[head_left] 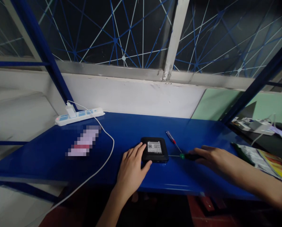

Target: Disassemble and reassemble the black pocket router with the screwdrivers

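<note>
A black rectangular device (154,148) with a white printed label lies flat on the blue table. My left hand (133,165) rests against its left side, fingers spread over the edge and the thumb by the lower edge. To the right, my right hand (208,156) is closed around the black handle of a screwdriver (190,156) with a green collar. Its thin shaft points left, and the tip is at or close to the device's right side; exact contact cannot be told. A second screwdriver (171,137) with a clear and red handle lies behind, its shaft toward the green collar.
A white power strip (81,116) with a plugged-in charger sits at the back left, its cable (111,151) running across the table (131,121) to the front. A pixelated flat item (85,142) lies left. Colourful packets (263,159) are at the right, near the forearm.
</note>
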Tool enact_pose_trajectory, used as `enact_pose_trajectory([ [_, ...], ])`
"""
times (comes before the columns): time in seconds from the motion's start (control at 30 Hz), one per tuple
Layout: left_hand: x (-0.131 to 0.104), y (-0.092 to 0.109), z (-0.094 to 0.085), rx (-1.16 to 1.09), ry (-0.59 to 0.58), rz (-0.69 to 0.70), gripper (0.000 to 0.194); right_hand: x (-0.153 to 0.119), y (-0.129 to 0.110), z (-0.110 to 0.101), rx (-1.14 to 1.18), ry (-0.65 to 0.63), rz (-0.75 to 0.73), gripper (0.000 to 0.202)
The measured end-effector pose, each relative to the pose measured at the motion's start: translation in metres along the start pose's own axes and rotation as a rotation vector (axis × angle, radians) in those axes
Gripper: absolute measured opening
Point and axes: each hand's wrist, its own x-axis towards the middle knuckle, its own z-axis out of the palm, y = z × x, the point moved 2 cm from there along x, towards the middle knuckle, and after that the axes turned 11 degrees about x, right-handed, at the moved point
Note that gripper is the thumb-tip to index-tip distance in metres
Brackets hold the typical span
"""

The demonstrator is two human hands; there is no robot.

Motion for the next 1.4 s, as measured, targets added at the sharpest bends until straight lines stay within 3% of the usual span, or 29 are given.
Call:
enact_pose_trajectory([
  [0.17, 0.009, -0.008, -0.003, -0.016, -0.079, -0.003, 0.058, 0.009, -0.009, -0.006, -0.019, -0.146, -0.017, 0.026],
  [0.33, 0.034, -0.022, -0.014, -0.091, -0.229, 0.140, 0.081, 0.011, -0.012, -0.008, -0.041, -0.158, 0.012, 0.024],
  [0.5, 0.061, -0.030, -0.020, -0.189, -0.495, 0.258, 0.106, 0.004, -0.005, -0.003, 0.046, -0.202, 0.081, 0.024],
  [0.7, 0.081, -0.031, -0.025, -0.243, -0.667, 0.276, 0.127, -0.013, 0.016, -0.019, 0.105, -0.140, 0.136, 0.033],
  [0.87, 0.084, -0.031, -0.028, -0.291, -0.674, 0.264, 0.122, -0.014, 0.052, -0.025, 0.122, -0.008, 0.257, 0.037],
  [1.1, 0.083, -0.031, -0.026, -0.342, -0.585, 0.252, 0.114, -0.002, 0.096, 0.026, 0.073, 0.322, 0.459, 0.044],
  [1.23, 0.081, -0.030, -0.028, -0.300, -0.568, 0.261, 0.111, 0.001, 0.103, 0.042, -0.061, 0.306, 0.522, 0.039],
  [1.4, 0.078, -0.032, -0.027, -0.271, -0.521, 0.256, 0.105, 0.010, 0.090, 0.042, -0.346, 0.272, 0.489, 0.046],
])
